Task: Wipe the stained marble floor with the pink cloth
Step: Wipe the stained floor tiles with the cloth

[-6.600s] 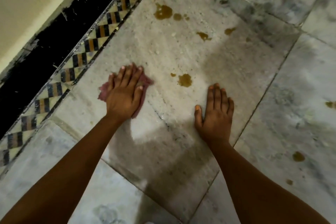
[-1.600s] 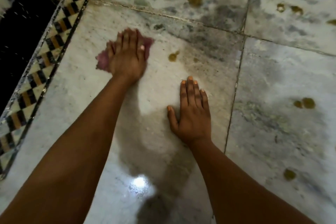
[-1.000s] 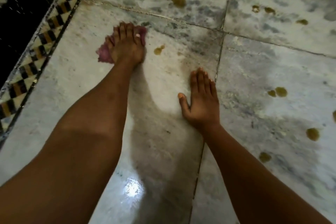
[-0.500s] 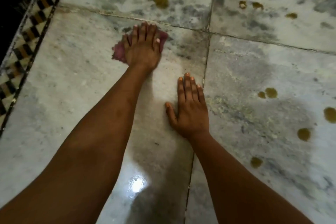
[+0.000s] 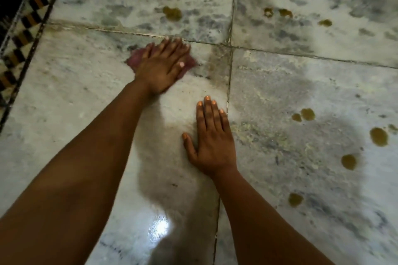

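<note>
My left hand [image 5: 162,66] lies flat on the pink cloth [image 5: 134,61], pressing it to the marble floor [image 5: 71,84] just below a tile seam. Only the cloth's edges show on either side of the hand. My right hand [image 5: 212,139] rests flat and bare on the same slab, fingers together, close to the vertical seam. Brown stains dot the slabs around: one beyond the seam [image 5: 172,13], a pair to the right [image 5: 303,114], and larger ones near the right edge [image 5: 379,136].
A patterned black, orange and cream tile border [image 5: 23,28] runs along the left edge, with a dark strip beyond it. Grout seams [image 5: 231,28] cross ahead of my hands. A bright light reflection [image 5: 160,227] shows on the wet floor between my forearms.
My left hand has slid the cloth forward and to the right, up to the tile seam. The brown spot that lay beside the cloth is gone. My right hand shifted forward along with the view.
</note>
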A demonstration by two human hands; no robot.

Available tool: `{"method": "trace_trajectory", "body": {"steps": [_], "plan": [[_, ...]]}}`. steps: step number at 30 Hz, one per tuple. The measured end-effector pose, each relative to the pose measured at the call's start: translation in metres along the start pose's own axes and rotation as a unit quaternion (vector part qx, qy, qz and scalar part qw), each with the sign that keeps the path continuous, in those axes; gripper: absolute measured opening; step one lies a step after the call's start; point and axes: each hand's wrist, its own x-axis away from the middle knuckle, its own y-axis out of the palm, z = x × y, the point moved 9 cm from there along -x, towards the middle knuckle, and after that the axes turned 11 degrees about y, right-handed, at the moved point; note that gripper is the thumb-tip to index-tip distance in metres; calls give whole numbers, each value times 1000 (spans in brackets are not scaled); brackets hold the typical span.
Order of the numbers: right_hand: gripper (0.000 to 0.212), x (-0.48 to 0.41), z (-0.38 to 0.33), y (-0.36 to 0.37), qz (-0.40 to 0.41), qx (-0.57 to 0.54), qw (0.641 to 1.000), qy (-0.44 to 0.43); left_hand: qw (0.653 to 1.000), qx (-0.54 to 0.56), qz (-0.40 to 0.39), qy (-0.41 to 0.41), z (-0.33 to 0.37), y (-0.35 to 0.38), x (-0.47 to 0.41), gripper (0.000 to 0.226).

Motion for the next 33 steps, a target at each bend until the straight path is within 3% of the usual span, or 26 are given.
{"method": "trace_trajectory", "body": {"steps": [3,7,10,12,16,19,20,25,29,33], "plan": [[74,-1,-1,1,-4,-2,1000,-2,1000,8,-4,-21,24,1,-40,50],[75,-1,0,0,0,-3,1000,-5,997,-16,-7,73,53,8,-22,54],[76,-1,0,-1,-1,-2,1000,-5,993,-26,-2,112,35,9,19,58],[75,-1,0,-1,0,-8,1000,-3,998,-20,9,65,-3,3,29,56],[75,0,-1,0,-4,-20,1000,-5,993,-16,45,-110,-89,-12,26,52],[75,-2,1,0,1,-21,1000,-4,969,31,52,-241,-92,-12,11,51],[75,0,1,1,-1,-20,1000,-4,969,32,48,-240,-77,-10,10,52],[75,-1,0,1,-6,-16,1000,-2,997,10,45,-65,-5,3,71,55],[75,0,1,0,-6,-21,1000,-2,984,-5,72,-165,-64,-3,122,58],[75,-1,0,3,-8,-19,1000,-6,944,26,115,-308,-117,-17,100,53]]}}
